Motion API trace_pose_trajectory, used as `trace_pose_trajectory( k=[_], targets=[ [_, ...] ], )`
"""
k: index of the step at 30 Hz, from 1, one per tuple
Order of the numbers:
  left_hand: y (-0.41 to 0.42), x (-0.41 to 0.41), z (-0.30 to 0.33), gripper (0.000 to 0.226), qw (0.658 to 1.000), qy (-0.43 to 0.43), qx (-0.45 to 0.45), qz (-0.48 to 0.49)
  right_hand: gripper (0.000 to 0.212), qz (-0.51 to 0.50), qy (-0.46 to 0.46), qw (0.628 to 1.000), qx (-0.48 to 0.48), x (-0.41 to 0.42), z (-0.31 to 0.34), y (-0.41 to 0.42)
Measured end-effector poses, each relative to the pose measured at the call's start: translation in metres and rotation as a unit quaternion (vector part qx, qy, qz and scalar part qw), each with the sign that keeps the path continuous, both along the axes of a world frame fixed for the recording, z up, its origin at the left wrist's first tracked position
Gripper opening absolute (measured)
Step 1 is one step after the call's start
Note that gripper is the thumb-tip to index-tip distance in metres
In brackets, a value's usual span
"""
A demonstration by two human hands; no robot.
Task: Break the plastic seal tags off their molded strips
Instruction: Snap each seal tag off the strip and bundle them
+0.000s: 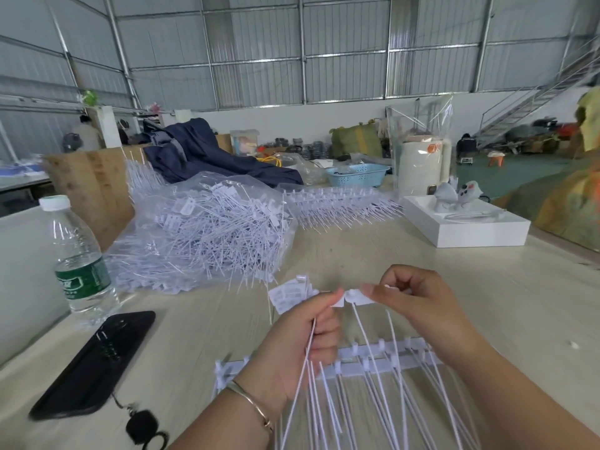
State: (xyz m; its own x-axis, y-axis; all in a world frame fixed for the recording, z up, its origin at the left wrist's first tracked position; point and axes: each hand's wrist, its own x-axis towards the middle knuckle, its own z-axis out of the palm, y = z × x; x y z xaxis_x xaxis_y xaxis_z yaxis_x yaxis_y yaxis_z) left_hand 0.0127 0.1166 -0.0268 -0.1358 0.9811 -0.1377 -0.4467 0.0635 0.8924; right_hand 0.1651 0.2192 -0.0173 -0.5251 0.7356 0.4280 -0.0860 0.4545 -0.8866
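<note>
A white molded strip [389, 357] lies across the table in front of me, with long thin tails running toward me. My left hand [298, 349] is closed around a bundle of loose seal tags [289, 295], their flat heads fanned above my fingers. My right hand [415, 303] pinches the head of one seal tag [355, 297] whose tail runs down toward the strip. Thumb and finger of both hands meet at that head. A big heap of separated tags [207, 235] sits in clear plastic at the back left.
A water bottle [78, 254] and a black phone [97, 362] with a keyring lie at the left. More unbroken strips [344, 203] are stacked behind, beside a white box [467, 225]. A blue basket [357, 175] and dark cloth [207, 154] sit farther back.
</note>
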Motion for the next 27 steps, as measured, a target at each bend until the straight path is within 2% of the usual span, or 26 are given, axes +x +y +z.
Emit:
trace_pose_trajectory(
  k=[3,5,9,13,18,22,25,27],
  targets=[
    [0.001,0.003,-0.006,0.036,0.987,0.133,-0.027,0.084,0.035,0.001,-0.017,1.0,0.012,-0.001,-0.003,0.003],
    [0.001,0.007,-0.009,0.032,0.978,0.174,-0.025,0.109,0.028,0.0,-0.016,1.0,0.015,-0.001,-0.004,0.003],
    [0.001,0.009,-0.008,0.026,0.977,0.176,-0.03,0.117,0.009,0.001,-0.001,1.0,0.004,-0.003,-0.002,0.0],
    [0.001,0.005,-0.009,0.023,0.979,0.155,-0.026,0.128,0.013,0.013,0.0,1.0,-0.005,-0.003,-0.002,0.0],
    [0.0,-0.003,-0.001,0.023,0.991,0.12,-0.02,0.063,0.016,0.053,0.011,0.997,-0.063,0.002,0.003,0.004],
    [-0.002,-0.006,0.0,0.03,0.989,0.138,-0.041,0.019,0.026,0.098,-0.042,0.991,-0.076,0.007,0.002,0.009],
    [-0.003,-0.006,0.0,0.041,0.986,0.161,-0.043,0.016,0.02,0.121,-0.071,0.987,-0.075,0.006,0.001,0.011],
    [-0.001,-0.011,-0.002,0.041,0.99,0.12,-0.047,0.054,0.017,0.134,-0.079,0.985,-0.07,0.007,0.002,0.012]
  ],
)
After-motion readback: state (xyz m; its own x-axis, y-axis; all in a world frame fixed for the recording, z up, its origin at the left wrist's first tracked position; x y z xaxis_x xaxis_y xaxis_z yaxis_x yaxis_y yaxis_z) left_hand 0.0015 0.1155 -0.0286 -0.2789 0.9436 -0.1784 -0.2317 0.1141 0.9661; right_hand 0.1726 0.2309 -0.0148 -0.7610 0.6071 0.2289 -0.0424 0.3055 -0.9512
